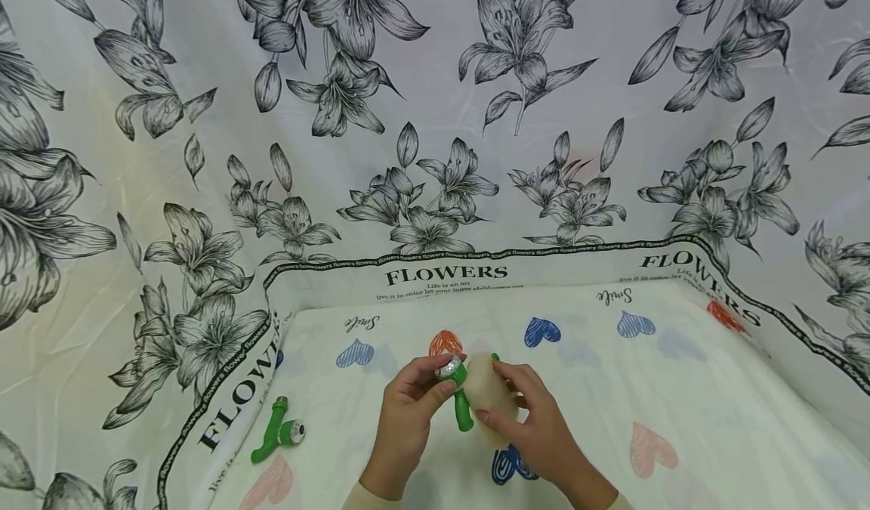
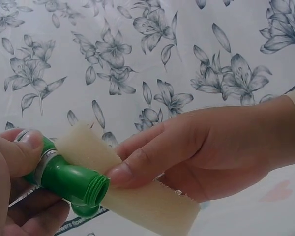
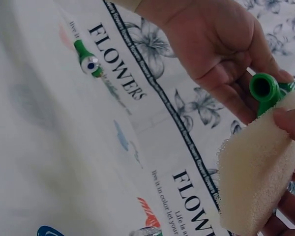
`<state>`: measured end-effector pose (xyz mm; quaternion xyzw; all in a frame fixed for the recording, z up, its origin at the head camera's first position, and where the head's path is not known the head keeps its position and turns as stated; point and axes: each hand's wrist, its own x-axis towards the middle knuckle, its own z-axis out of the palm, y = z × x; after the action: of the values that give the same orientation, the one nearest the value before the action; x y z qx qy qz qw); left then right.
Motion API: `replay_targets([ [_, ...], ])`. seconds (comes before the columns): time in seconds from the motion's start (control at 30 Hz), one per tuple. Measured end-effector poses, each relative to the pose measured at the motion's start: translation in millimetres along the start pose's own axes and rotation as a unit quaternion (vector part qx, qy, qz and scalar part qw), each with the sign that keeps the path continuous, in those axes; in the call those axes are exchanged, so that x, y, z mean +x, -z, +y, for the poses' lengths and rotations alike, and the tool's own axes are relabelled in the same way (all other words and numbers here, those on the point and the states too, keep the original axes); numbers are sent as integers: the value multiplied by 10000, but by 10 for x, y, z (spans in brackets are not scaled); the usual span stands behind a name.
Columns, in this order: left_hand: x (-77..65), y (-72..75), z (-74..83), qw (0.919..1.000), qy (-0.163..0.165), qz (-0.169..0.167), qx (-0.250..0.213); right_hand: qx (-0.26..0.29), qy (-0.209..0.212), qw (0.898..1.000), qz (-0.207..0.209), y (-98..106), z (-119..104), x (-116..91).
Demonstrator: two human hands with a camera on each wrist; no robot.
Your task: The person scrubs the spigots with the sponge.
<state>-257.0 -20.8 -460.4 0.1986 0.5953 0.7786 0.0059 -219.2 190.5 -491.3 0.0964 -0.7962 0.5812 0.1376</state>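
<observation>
A green plastic tap (image 1: 464, 410) with a silver knob is pinched between the thumb and fingers of my left hand (image 1: 412, 404). Its threaded end (image 2: 96, 191) faces the right hand in the left wrist view. My right hand (image 1: 540, 423) grips a cream-coloured sponge (image 1: 488, 393), thumb on the near face and fingers behind. The sponge (image 3: 258, 172) is right beside the tap and overlaps part of it; whether they press together I cannot tell. Both hands are above the cloth in the middle.
A second green tap (image 1: 273, 434) with a silver knob lies on the cloth at the left. A bit of green (image 1: 495, 357) shows behind the sponge, mostly hidden. The white cloth (image 1: 584, 389) has printed hearts; a flower-printed curtain (image 1: 435, 102) hangs at the back and sides.
</observation>
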Motion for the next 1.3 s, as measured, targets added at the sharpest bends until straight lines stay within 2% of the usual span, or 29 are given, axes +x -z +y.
replay_targets([
  [0.17, -4, -15, -1, 10000, 14, 57, 4, -192, 24, 9998, 82, 23, 25, 14],
  [0.37, -11, -27, -9, 9999, 55, -56, -100, -363, -442, 9974, 439, 50, 31, 45],
  [0.5, -13, -21, -13, 9999, 144, 56, -16, -187, -706, 9969, 298, 35, 24, 32],
  [0.6, -8, -3, -19, 9997, 173, 158, 46, -26, -730, 9973, 71, 11, 1, 8],
  [0.8, -3, 30, -26, 9995, 252, 173, 105, 411, -399, 9968, -561, -7, -45, -48],
  [0.97, -12, 53, -17, 9992, 400, 34, -17, 715, 137, 9926, -975, -1, -61, -85],
  [1.1, -19, 66, -18, 9985, 500, -103, -212, 764, 435, 9918, -931, 8, -78, -93],
  [1.3, -6, 118, -71, 9985, 491, -20, -249, 794, 271, 9951, -518, 45, -140, -88],
])
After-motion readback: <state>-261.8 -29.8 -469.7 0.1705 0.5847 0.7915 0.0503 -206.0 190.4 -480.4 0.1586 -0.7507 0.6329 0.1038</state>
